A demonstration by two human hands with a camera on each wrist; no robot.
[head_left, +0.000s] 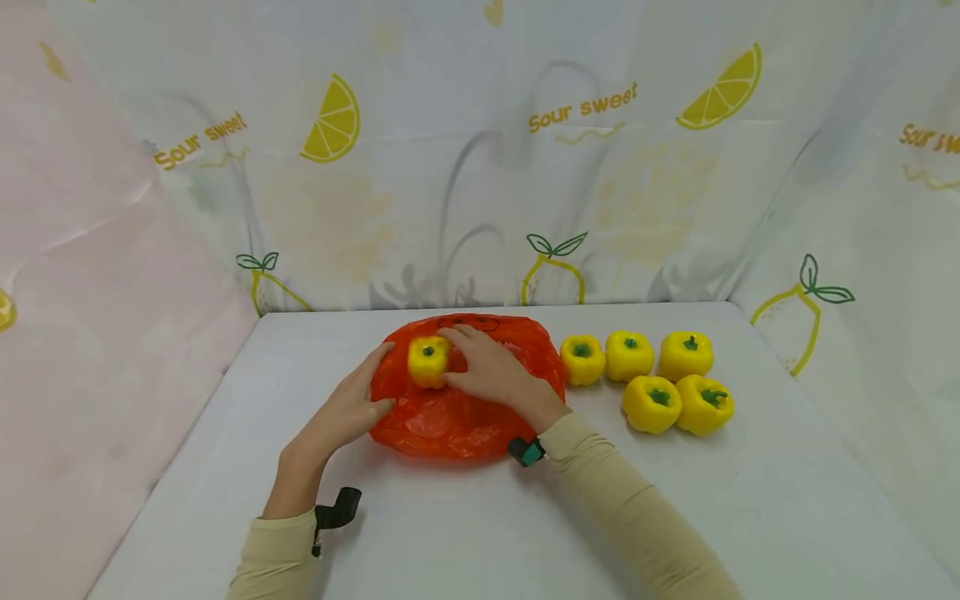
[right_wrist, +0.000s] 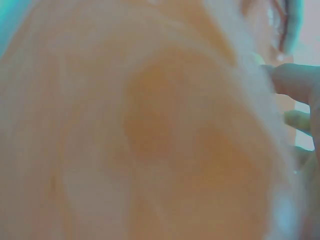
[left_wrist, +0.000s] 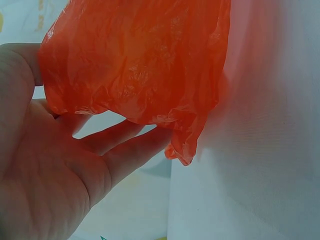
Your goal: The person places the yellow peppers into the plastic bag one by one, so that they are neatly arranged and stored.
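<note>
Head view: left hand [head_left: 341, 415] and right hand [head_left: 489, 365] spread; pepper [head_left: 428, 367] between, likely firm, slick, best gripped at three and nine o'clock.

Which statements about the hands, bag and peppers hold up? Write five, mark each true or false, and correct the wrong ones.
1. Five yellow peppers sit to the right of the bag. True.
2. The bag is green. False: it is red.
3. The left hand touches the bag. True.
4. The right hand is beyond the row of five peppers. False: it is over the bag.
5. One pepper shows between the two hands. True.
</note>
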